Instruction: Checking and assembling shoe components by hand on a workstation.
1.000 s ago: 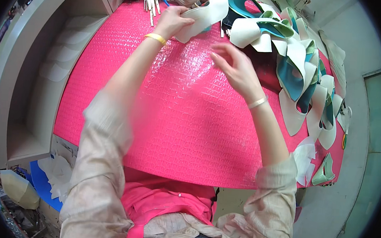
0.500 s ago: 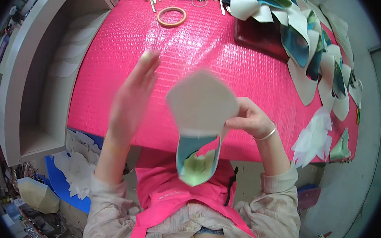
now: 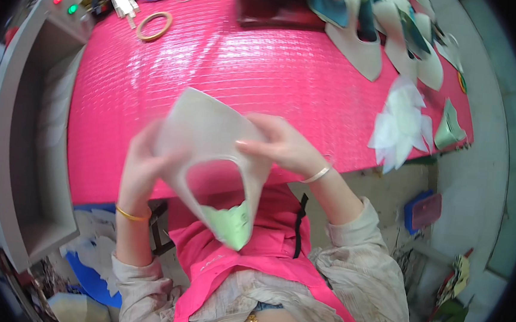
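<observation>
Left hand (image 3: 144,166) and right hand (image 3: 282,146) grip a white piece (image 3: 204,124); apron (image 3: 277,225) bears illegible lettering (image 3: 212,261); blue tub (image 3: 89,279) holds scraps (image 3: 97,248).

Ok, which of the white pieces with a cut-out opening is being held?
The white piece between the left hand and right hand, pale green at its lower tip. The other white pieces lie heaped farther off on the pink table.

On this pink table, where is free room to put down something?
Bare pink tabletop shows between the held white piece and the dark red block, and between the left hand and the grey shelf. Crowded: far right, with white-and-teal pieces.
</observation>
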Demonstrator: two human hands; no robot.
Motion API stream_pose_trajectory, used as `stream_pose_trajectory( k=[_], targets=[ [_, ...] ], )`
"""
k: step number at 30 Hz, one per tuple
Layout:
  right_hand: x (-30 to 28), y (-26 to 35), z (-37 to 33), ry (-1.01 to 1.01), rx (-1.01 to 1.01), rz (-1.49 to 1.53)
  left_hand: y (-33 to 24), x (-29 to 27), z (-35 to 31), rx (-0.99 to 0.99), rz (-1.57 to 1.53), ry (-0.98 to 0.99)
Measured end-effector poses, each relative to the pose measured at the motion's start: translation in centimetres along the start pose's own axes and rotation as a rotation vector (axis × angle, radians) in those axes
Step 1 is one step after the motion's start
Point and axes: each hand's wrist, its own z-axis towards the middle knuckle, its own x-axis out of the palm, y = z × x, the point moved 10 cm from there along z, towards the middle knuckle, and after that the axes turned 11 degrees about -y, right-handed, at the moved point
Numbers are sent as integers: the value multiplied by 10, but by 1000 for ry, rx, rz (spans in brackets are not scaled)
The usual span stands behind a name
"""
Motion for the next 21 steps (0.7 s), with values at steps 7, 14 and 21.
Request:
stream_pose_trajectory(
  k=[7, 14, 21],
  targets=[
    [-91, 40, -56, -579, -427, -685, 45, -31, 86, 104, 674, -181],
    [-328, 20, -201, -1137, -33, -922, -98, 120, 49, 814, 820, 103],
    [-359, 40, -157, -984, -105, -1089, -22, 355, 41, 685, 738, 586]
  ],
)
